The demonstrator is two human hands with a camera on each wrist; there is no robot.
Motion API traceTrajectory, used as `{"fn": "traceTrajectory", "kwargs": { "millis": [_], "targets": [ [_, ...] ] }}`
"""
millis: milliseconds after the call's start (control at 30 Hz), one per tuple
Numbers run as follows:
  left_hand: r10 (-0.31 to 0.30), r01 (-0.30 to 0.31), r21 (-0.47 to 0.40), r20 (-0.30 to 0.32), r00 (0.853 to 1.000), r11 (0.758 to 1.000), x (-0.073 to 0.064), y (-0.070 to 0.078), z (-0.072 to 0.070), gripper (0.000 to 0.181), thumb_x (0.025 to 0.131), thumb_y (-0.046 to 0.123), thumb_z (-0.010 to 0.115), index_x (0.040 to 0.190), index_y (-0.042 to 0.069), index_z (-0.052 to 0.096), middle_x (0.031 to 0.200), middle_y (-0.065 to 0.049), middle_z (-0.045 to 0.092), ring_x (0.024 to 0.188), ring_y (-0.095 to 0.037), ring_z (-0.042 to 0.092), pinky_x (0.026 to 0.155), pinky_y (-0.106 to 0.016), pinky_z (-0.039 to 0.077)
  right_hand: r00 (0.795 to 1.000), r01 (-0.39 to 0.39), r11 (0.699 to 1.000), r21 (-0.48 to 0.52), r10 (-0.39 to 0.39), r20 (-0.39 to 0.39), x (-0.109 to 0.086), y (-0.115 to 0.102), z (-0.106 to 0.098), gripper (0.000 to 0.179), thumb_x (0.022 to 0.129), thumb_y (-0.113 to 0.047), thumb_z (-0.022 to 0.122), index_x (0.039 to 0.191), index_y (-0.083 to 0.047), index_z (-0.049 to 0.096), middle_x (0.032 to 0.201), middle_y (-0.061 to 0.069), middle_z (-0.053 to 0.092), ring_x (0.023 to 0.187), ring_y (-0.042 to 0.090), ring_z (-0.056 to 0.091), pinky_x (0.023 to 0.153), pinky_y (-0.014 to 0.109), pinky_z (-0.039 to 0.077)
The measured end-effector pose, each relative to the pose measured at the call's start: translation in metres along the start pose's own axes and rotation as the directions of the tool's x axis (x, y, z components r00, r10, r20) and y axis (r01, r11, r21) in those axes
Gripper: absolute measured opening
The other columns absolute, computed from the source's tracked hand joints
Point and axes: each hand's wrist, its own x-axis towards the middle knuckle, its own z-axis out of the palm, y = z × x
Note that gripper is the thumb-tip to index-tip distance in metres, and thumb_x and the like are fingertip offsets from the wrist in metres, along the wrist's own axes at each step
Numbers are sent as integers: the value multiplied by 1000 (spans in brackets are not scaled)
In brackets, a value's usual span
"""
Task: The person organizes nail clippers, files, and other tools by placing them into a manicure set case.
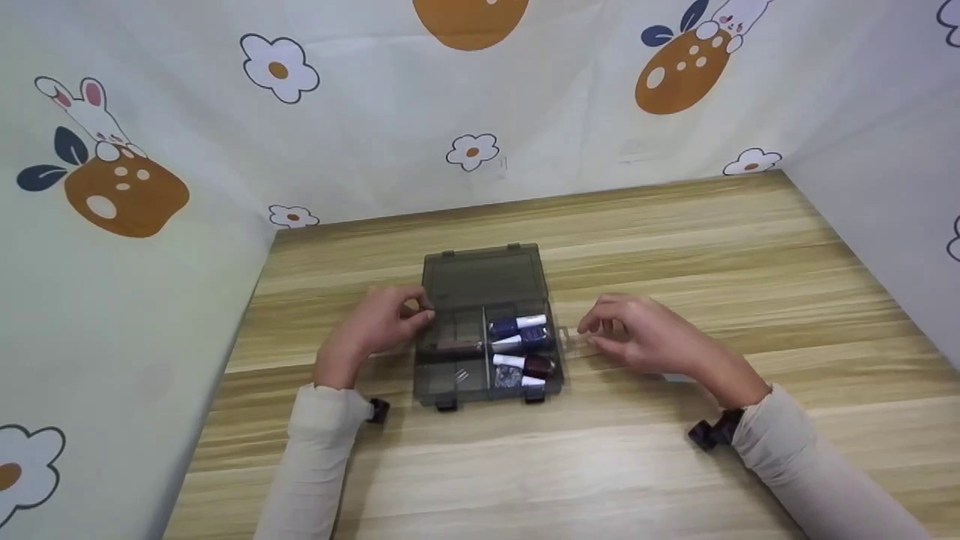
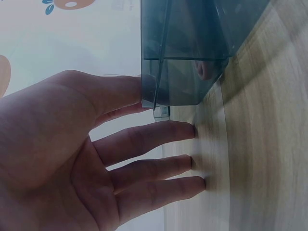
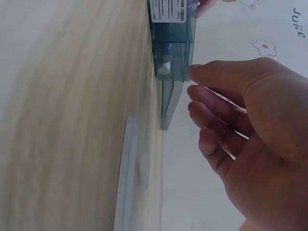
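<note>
A translucent dark-grey compartment box (image 1: 450, 386) lies on the table, its lid (image 1: 484, 276) folded back flat. Nail polish bottles (image 1: 517, 325), several in blue, dark red and glitter, fill its right-hand compartments. Through the left part, a dark slim piece (image 1: 459, 346) shows. My left hand (image 1: 379, 319) pinches the box's left rim between thumb and index finger; its other fingers stretch out below in the left wrist view. To the right of the box hovers my right hand (image 1: 634, 330), fingers loosely bent, with a gap between thumb and fingertips in the right wrist view.
A clear thin piece (image 1: 574, 339) lies between the box and my right hand. Under the right wrist, a pale flat strip (image 3: 126, 168) rests on the wood-grain table (image 1: 600, 465). Patterned cloth walls (image 1: 375, 165) close off the back and both sides.
</note>
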Motion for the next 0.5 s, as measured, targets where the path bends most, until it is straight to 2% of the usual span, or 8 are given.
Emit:
{"fn": "traceTrajectory", "kwargs": {
  "millis": [167, 500],
  "targets": [
    [-2, 2, -10, 7, 1000, 1000, 0, -1, 1, 12, 107, 21, 68, 110, 12, 75, 121, -15, 80, 114, -33, 78, 99, -54, 63, 1000, -12, 1000, -14, 12, 5, -4, 9, -3, 13, 97, -11, 80, 109, -16, 81, 104, -5, 76, 88, 11, 68, 77, 34, 61],
    [-4, 5, -23, 5, 1000, 1000, -1, 1, -1, 10, 107, 21, 69, 108, 13, 74, 120, -15, 80, 116, -35, 77, 101, -55, 63, 999, -34, 999, 3, 34, 40, -25, 32, -13, 15, 94, -5, 81, 105, -15, 81, 104, -5, 77, 94, 10, 70, 83, 34, 62]
  ]
}}
